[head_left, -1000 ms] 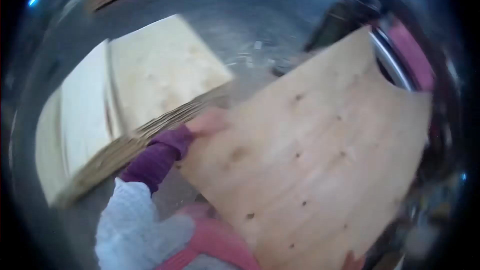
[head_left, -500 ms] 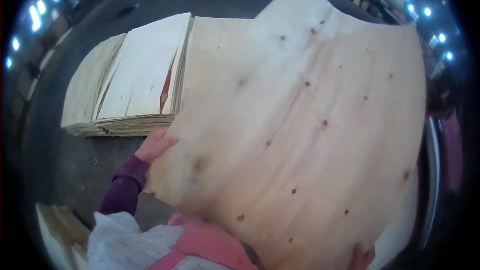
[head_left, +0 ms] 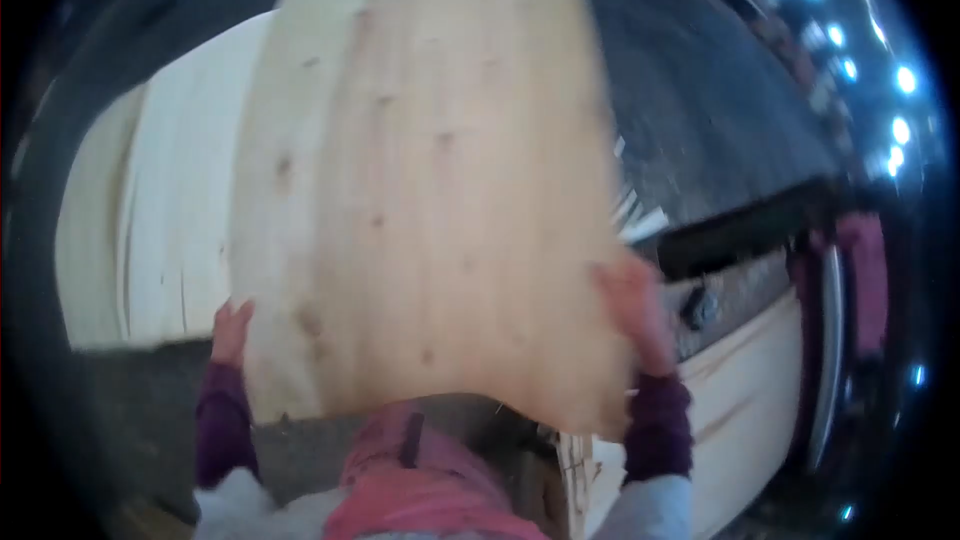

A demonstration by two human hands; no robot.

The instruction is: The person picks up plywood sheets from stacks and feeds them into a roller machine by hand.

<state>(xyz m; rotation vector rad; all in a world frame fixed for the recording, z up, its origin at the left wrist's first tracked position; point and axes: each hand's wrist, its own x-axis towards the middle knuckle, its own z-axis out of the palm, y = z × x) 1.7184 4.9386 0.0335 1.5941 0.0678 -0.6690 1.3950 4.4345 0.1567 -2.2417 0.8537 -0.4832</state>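
A large, knotty wood veneer sheet (head_left: 450, 200) spans the middle of the view, raised in front of me and slightly bowed. Its lower left edge is in my left hand (head_left: 232, 332), whose fingers are closed at the margin. My right hand (head_left: 635, 310), blurred by motion, grips the opposite edge with fingers over the face. Behind the sheet, on the left, lies a stack of pale veneer sheets (head_left: 190, 180), partly covered by the one I hold.
At lower right another veneer stack (head_left: 745, 400) sits beside a dark bar (head_left: 740, 230) and a curved metal rail (head_left: 828, 360). White scraps (head_left: 640, 220) lie on the dark floor (head_left: 700, 120). Something pink (head_left: 865, 280) shows at far right.
The veneer sheet has swung left and become more upright, overlapping the left stack. My right hand has risen from the bottom edge to the sheet's right side. The right-hand stack is now exposed.
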